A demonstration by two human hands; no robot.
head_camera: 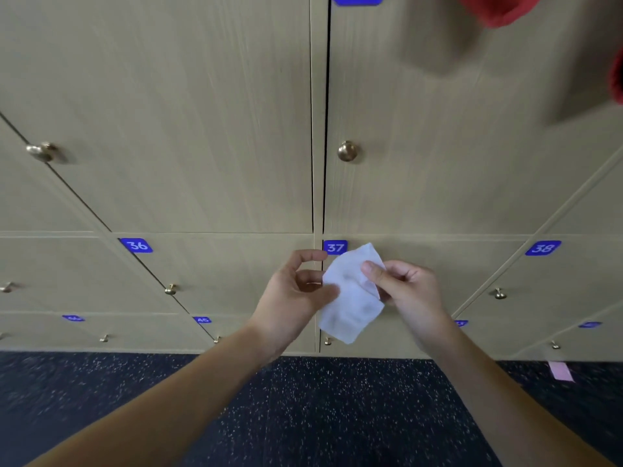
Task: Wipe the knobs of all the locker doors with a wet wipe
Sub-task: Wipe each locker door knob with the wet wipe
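Dark speckled floor point(320, 416) below

Both bare forearms reach forward, and the hands meet in the middle. The left hand point(296, 294) has curled fingers, with its thumb pressed on the edge of the white wet wipe point(352, 294). The right hand point(409, 291) pinches its opposite side.

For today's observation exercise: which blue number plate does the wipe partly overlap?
Plate 37: the wet wipe's top corner overlaps its edge. Plates 36 and 38 sit apart.
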